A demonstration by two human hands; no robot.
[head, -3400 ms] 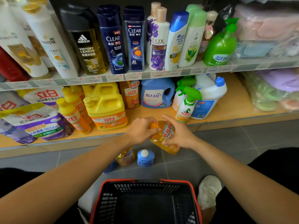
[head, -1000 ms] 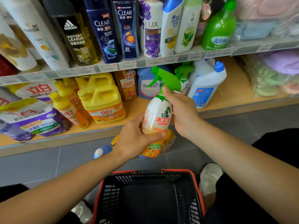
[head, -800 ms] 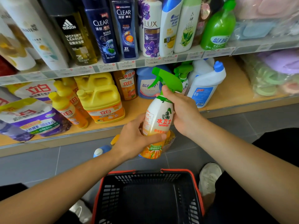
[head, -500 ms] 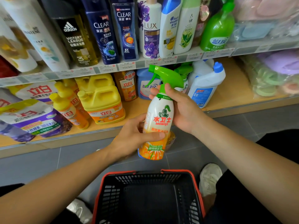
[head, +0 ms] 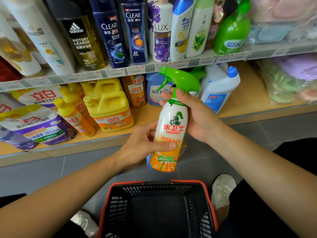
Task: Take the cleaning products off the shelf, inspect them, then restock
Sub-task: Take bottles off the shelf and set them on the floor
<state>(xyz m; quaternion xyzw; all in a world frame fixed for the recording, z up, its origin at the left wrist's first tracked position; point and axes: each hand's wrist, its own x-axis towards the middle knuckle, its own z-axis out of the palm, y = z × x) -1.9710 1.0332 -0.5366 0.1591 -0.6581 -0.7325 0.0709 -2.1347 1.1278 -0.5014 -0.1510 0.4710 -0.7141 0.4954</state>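
Gripping the spray bottle [head: 171,133] upright, both hands curl around it: left hand [head: 144,146] low, right hand [head: 197,115] high.

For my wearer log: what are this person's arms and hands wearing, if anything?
Both are bare: the left hand and right hand show no gloves, rings or watch. The left forearm and right forearm are uncovered up to the picture's edge, with no sleeve in view.
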